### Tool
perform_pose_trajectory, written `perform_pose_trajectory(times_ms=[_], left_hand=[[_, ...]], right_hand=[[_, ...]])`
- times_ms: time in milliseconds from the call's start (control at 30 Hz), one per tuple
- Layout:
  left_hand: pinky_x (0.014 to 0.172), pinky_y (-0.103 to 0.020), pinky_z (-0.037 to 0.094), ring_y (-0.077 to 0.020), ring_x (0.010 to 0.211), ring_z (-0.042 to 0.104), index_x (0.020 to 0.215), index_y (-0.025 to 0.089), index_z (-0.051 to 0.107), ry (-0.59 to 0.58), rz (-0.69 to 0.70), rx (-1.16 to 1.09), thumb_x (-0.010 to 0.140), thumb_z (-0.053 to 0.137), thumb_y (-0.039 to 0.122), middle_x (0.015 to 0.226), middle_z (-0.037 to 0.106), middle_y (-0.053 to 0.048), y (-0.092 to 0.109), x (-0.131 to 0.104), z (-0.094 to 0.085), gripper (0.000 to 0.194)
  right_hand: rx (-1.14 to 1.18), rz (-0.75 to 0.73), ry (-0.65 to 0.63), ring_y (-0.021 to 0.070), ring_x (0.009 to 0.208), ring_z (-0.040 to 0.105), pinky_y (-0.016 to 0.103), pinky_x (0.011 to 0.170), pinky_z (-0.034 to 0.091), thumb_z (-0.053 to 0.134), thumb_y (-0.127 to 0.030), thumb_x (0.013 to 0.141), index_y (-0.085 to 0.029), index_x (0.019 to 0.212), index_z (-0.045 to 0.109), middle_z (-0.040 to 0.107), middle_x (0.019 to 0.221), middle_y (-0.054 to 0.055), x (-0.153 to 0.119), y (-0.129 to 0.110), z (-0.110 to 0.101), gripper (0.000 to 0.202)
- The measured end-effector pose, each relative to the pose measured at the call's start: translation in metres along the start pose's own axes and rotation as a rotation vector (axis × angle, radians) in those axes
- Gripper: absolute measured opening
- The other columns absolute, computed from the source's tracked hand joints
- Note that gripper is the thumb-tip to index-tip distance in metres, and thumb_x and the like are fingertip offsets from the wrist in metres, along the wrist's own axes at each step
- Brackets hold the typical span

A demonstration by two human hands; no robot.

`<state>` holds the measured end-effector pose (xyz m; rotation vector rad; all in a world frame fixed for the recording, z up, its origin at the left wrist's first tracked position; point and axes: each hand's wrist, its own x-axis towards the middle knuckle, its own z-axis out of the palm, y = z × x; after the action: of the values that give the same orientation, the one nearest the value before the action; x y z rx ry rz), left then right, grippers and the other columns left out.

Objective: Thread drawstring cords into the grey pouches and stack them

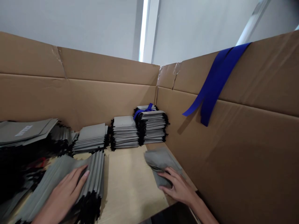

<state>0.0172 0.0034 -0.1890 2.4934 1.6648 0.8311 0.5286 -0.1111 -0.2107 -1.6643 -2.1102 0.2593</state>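
My left hand (66,188) rests on a fanned row of grey fabric pouches (93,174) with black cord ends, at the lower left. Its fingers stretch over the cloth, with the thumb apart from them. On the right, my right hand (176,185) has fingers and thumb closed on a grey fabric pouch (163,158). That pouch lies close to the carton's right wall and is slightly blurred. Part of it is hidden behind my fingers.
Tall cardboard walls (105,99) enclose the pale board (128,174). Along the back stand stacks of grey pouches (125,132), one tied with blue ribbon (148,109). Blue strips (219,77) hang over the right wall. Printed grey pouches (28,130) lie at left; a dark object (175,214) sits at the front.
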Motion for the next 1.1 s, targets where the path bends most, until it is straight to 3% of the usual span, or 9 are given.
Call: perform_pose_trajectory(times_ms=[100,233,467,567,667,767,867,1000,1100], left_hand=[[0.119,-0.04,0.053,-0.0261,0.13,0.072,0.131,0.024,0.07,-0.029,-0.06,0.002,0.1,0.036,0.046,0.136,0.078,-0.006,0.016,0.004,-0.01,0.05],[0.12,-0.042,0.052,-0.027,0.135,0.07,0.132,0.022,0.068,-0.071,-0.062,-0.01,0.1,0.037,0.047,0.14,0.076,-0.009,0.026,0.004,-0.018,0.052],[0.113,-0.042,0.058,-0.029,0.125,0.075,0.126,0.024,0.071,-0.026,-0.132,-0.036,0.098,0.04,0.056,0.13,0.08,-0.008,0.034,0.017,-0.032,0.052],[0.116,-0.052,0.054,-0.036,0.123,0.073,0.12,0.022,0.07,0.184,-0.09,-0.029,0.095,0.042,0.061,0.127,0.079,-0.012,0.07,0.025,-0.056,0.054],[0.113,-0.048,0.055,-0.0334,0.12,0.072,0.119,0.025,0.071,0.273,-0.08,-0.221,0.097,0.045,0.063,0.125,0.078,-0.01,0.138,0.022,-0.069,0.05],[0.088,-0.032,0.063,-0.0253,0.098,0.078,0.109,0.028,0.073,-0.21,-0.1,-0.657,0.101,0.047,0.065,0.105,0.081,-0.005,0.214,0.014,-0.042,0.046],[0.084,-0.031,0.061,-0.0239,0.092,0.078,0.105,0.024,0.07,-0.628,-0.183,-1.03,0.1,0.049,0.068,0.101,0.079,-0.011,0.263,0.011,0.023,0.049],[0.097,-0.033,0.055,-0.024,0.106,0.078,0.117,0.018,0.064,-0.596,-0.499,-1.402,0.105,0.04,0.066,0.117,0.075,-0.02,0.276,0.025,0.1,0.055],[0.096,-0.037,0.054,-0.0246,0.105,0.078,0.124,0.013,0.061,-0.583,-0.578,-1.551,0.106,0.03,0.067,0.112,0.077,-0.02,0.271,0.04,0.122,0.064]], right_hand=[[-0.036,0.016,-0.054,0.0388,0.143,0.059,0.054,0.116,0.053,0.081,-0.045,0.092,-0.026,0.142,0.07,0.066,0.147,0.017,0.003,-0.001,-0.004,0.055],[-0.147,-0.113,-0.046,0.0347,0.127,0.069,0.049,0.105,0.06,0.063,-0.029,0.103,-0.021,0.125,0.076,0.075,0.124,0.015,0.008,-0.007,-0.005,0.026],[0.094,-0.036,0.196,0.0266,0.098,0.076,0.038,0.088,0.061,0.044,-0.033,0.112,-0.023,0.107,0.074,0.078,0.102,0.008,0.013,-0.008,0.001,0.032],[0.273,0.052,0.304,0.026,0.093,0.076,0.035,0.084,0.059,0.045,-0.043,0.112,-0.023,0.1,0.074,0.078,0.097,0.007,0.017,-0.01,0.003,0.036],[0.357,0.107,0.388,0.0275,0.095,0.076,0.035,0.083,0.059,0.047,-0.049,0.111,-0.023,0.102,0.076,0.08,0.099,0.009,0.02,-0.014,0.007,0.04],[0.388,0.132,0.411,0.0279,0.096,0.077,0.034,0.081,0.061,0.049,-0.051,0.11,-0.023,0.104,0.078,0.081,0.102,0.009,0.022,-0.018,0.013,0.041],[0.35,0.104,0.401,0.0276,0.095,0.077,0.035,0.083,0.063,0.048,-0.049,0.111,-0.024,0.105,0.078,0.08,0.099,0.009,0.018,-0.021,0.019,0.039],[0.243,-0.032,0.343,0.028,0.114,0.077,0.037,0.098,0.063,0.048,-0.043,0.111,-0.026,0.131,0.074,0.08,0.122,0.012,0.007,-0.024,0.024,0.037],[0.255,-0.055,0.287,0.0262,0.132,0.07,0.039,0.11,0.059,0.049,-0.043,0.111,-0.03,0.165,0.043,0.072,0.145,0.01,0.002,-0.025,0.025,0.056]])
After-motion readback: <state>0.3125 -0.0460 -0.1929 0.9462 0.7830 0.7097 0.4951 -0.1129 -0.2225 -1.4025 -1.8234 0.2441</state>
